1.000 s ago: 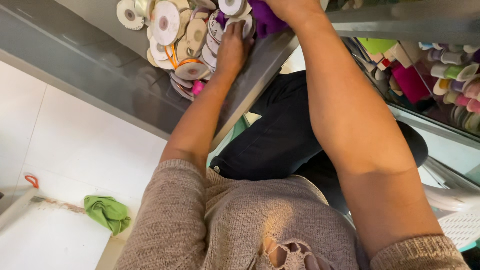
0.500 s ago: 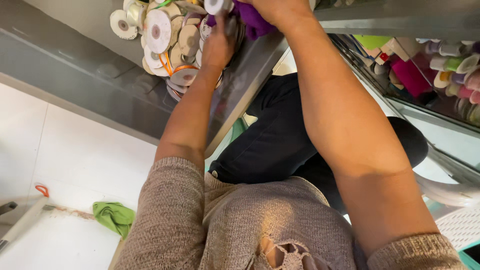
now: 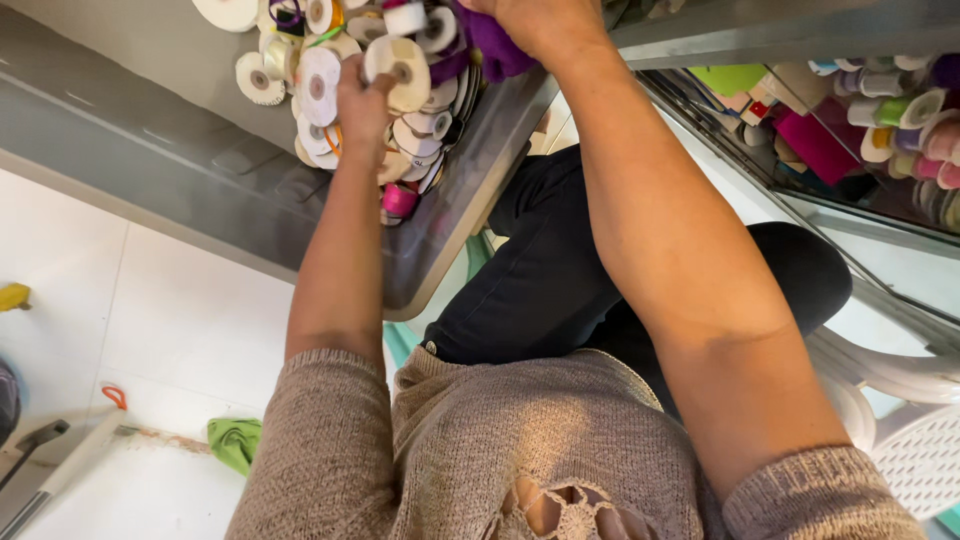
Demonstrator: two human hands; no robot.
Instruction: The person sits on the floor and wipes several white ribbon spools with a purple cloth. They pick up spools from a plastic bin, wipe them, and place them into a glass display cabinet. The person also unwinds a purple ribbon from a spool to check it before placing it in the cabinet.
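Purple cloth hides right hand's cut-off grip.

Probably a craft or haberdashery storeroom: clear bins packed with ribbon spools over white tiled floor.

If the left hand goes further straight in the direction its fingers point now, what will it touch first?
Probably nothing new: the left hand already lies on the white ribbon spools heaped in the grey bin. Going on, it would press deeper into them; depth is hard to judge.
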